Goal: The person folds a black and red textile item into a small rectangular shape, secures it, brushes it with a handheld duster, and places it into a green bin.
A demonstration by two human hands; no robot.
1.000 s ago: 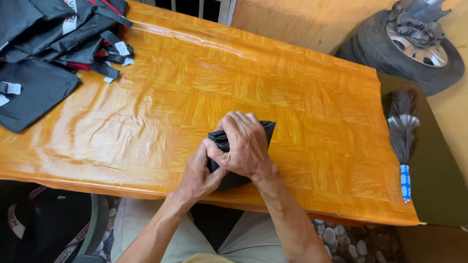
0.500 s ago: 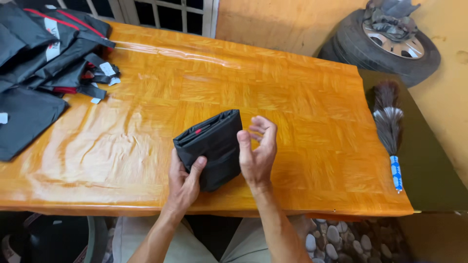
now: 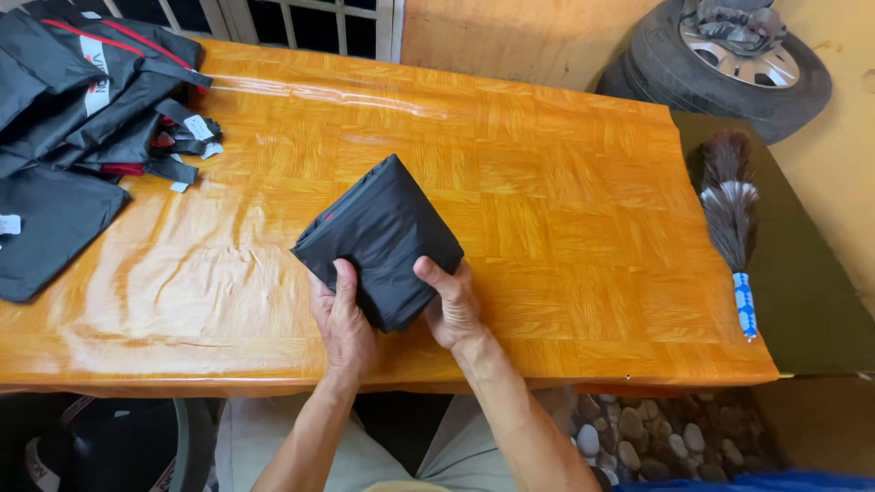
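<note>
I take the desk (image 3: 565, 182) as my landmark: a long top under glossy orange wood-pattern sheeting. At its far left end lies a heap of black bags (image 3: 82, 100) with red trim and small white tags, straps trailing toward the middle. Off its right end, leaning on the wall, is a tyre (image 3: 729, 64) with a bundle of cloth resting in the wheel; a feather duster (image 3: 729, 210) with a blue-and-white handle lies on the dark green surface just beside the right edge.

At the desk's near edge, about the middle, I hold a folded black bag (image 3: 378, 232), tilted corner-up like a diamond. My left hand (image 3: 342, 319) grips its lower left side, thumb on top and fingers curled beneath; my right hand (image 3: 451, 305) clamps the lower right side the same way. Both are closed on the cloth.

To do this well, I judge, I should keep the folded layers pinched flat with both thumbs so they do not slide apart, and keep the edges square.

No open container shows; I cannot tell what, if anything, is inside the bags.
</note>
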